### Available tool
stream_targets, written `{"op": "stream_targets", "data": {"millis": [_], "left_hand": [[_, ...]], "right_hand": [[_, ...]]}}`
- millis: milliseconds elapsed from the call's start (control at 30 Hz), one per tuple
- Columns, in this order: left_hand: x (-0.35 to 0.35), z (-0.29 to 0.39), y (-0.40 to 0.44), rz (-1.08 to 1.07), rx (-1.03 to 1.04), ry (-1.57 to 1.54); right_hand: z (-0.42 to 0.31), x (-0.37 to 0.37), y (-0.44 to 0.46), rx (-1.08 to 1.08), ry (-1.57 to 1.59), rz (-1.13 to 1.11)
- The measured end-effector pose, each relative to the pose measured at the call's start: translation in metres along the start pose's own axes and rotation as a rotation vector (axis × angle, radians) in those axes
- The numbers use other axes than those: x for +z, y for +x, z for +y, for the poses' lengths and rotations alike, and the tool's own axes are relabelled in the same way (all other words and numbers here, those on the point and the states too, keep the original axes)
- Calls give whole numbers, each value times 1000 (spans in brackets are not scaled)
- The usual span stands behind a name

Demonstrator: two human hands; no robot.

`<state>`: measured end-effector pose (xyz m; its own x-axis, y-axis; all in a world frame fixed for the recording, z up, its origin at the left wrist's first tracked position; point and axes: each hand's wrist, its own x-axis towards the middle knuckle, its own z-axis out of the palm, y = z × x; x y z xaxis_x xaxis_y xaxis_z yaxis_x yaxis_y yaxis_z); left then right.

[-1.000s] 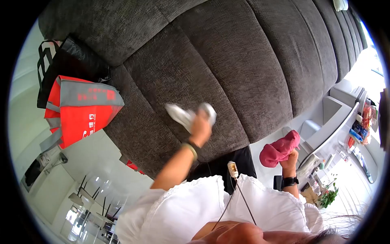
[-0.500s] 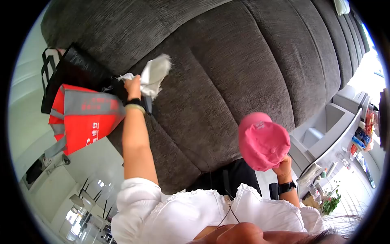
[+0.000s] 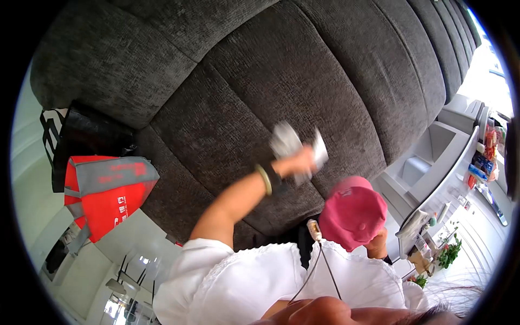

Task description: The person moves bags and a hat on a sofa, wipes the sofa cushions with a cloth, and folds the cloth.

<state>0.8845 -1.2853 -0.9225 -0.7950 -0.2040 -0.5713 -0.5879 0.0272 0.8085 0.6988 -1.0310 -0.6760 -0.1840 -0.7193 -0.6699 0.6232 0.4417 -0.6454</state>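
A blurred whitish-grey cloth [image 3: 285,141] is in my left hand [image 3: 298,161], whose fingers are closed round it above the sofa seat. Parts of the cloth stick out on both sides of the hand. Low on the right, my right hand [image 3: 377,244] grips a pink cap [image 3: 355,214] close to my chest. The cap's crown faces up at me and hides most of those fingers. Beneath both hands lies the dark grey sofa [image 3: 260,81].
At the sofa's left end, a red and grey bag [image 3: 108,189] leans by a black bag [image 3: 92,141]. A white shelf unit [image 3: 422,157] stands on the right, next to a table [image 3: 444,216] with packets and plants. Glass furniture shows at lower left.
My left hand has swung right with the cloth, from beside the bags to the middle of the sofa. The pink cap has dropped slightly lower in view, still in my right hand.
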Motion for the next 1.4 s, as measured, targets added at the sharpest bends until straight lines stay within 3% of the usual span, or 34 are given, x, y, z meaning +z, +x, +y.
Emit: {"op": "stream_targets", "data": {"millis": [33, 67, 133, 167, 200, 233, 267, 300, 367, 400, 467, 500, 533, 567, 667, 700, 767, 833, 900, 967, 1000, 1067, 1100, 1167, 1200, 1300, 1333, 1367, 1400], "left_hand": [[3, 56, -59, -172, 0, -493], [9, 76, -82, -183, 33, -744], [-15, 55, -99, 78, -57, -932], [-40, 1, -94, 353, -33, -551], [-102, 9, -118, 557, 37, -538], [-148, -7, -124, 819, -21, -589], [-187, -19, -132, 1024, 128, -714], [-234, -76, -135, 1140, 74, -212], [-256, -130, -130, 1235, -260, -181], [-252, -148, -118, 1246, -436, -142], [-193, -49, -106, 1080, -541, 380], [-152, -68, -85, 1162, -262, 340], [-111, -41, -77, 990, -395, 247], [-60, -21, -69, 1039, -304, 289], [110, 22, -63, 689, -265, 408], [160, 33, -72, 461, -268, 314], [265, 14, -90, 240, -200, -5], [282, 19, -106, 136, -121, -325], [233, 25, -124, 165, -107, -662], [193, -27, -142, 629, 30, -373], [120, -12, -167, 731, -72, -274], [30, -32, -205, 1136, -152, -167], [2, -60, -225, 1285, -196, 223], [-12, -118, -252, 1449, -418, 411], [6, -142, -256, 1291, -729, 260], [117, -97, -240, 1094, -634, 427], [158, -78, -235, 1092, -534, 157], [198, -56, -233, 1052, -451, -65], [237, -45, -236, 709, -388, 413]], "right_hand": [[-2, -1, 0, -63, -127, 1], [-4, -2, 0, -41, -87, 24], [-2, -5, 1, 48, 90, 70], [0, -5, 4, 98, 183, 79], [2, -6, 6, 140, 265, 86], [6, -6, 7, 176, 327, 90], [9, -7, 6, 196, 357, 89], [13, -8, 4, 213, 387, 92], [20, -11, -1, 231, 416, 95], [22, -12, -3, 237, 420, 102], [25, -16, -9, 240, 429, 105], [25, -19, -14, 236, 429, 106], [25, -23, -17, 234, 428, 107], [24, -27, -21, 224, 407, 101], [13, -22, -34, 33, 81, 44], [7, -13, -38, -96, -117, 42], [4, -11, -46, -207, -299, 38], [4, -19, -52, -193, -343, 54], [-3, -10, -54, -208, -531, 66], [-2, -4, -45, 10, 170, 95], [2, -4, -42, 37, 288, 59], [10, -6, -36, 88, 514, -19], [10, 4, -33, 76, 524, 6], [9, 20, -25, 1, 416, 1], [9, 30, -21, -38, 363, 1], [16, 48, -1, -103, 99, -9], [25, 46, 9, -112, 4, -44], [32, 48, 21, -105, -288, -94], [37, 56, 33, -107, -579, -143]]}}
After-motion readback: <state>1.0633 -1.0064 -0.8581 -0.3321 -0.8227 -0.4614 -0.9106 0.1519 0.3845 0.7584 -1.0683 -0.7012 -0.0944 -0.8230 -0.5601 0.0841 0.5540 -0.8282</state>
